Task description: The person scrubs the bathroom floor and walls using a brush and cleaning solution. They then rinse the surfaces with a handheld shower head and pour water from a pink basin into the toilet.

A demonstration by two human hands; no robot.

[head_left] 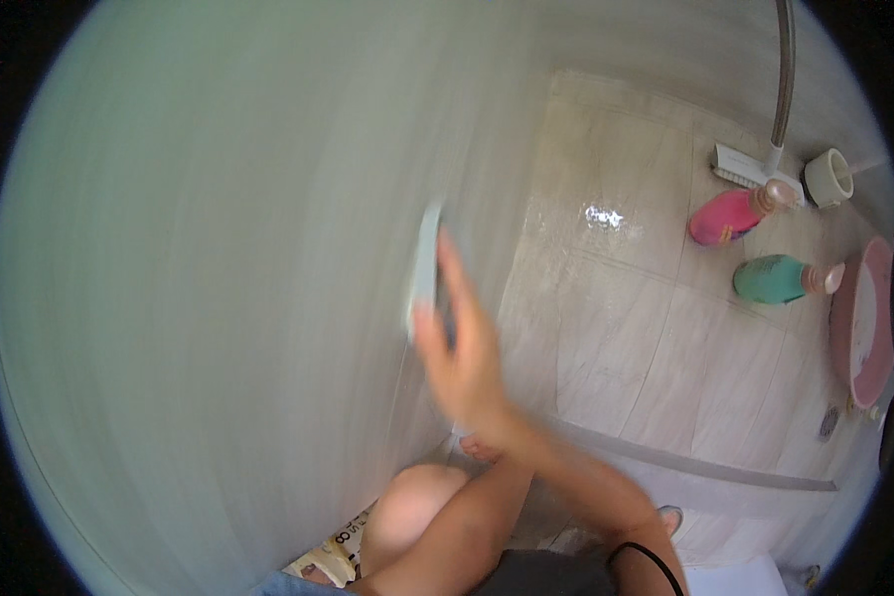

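My right hand [465, 350] is closed around a pale, narrow, block-like object [426, 261], perhaps a scrubbing brush. Motion blur hides its details; its long side lies at or close to the smooth grey-green wall [268, 261]. A black band circles my right forearm. Below the wrist, a bent knee [417, 499] and another bare limb cross the bottom of the view. Reddish digits [480, 447] show beside the wrist; whether they are toes or fingers of my left hand is unclear.
On the wet tiled floor [626, 320] lie pink [726, 217] and green [771, 279] pump bottles. Behind them are a long-handled floor brush [749, 167] and a white cylindrical holder [828, 179]. A pink basin [842, 320], a drain [828, 422] and a low ledge [715, 465] are at the right.
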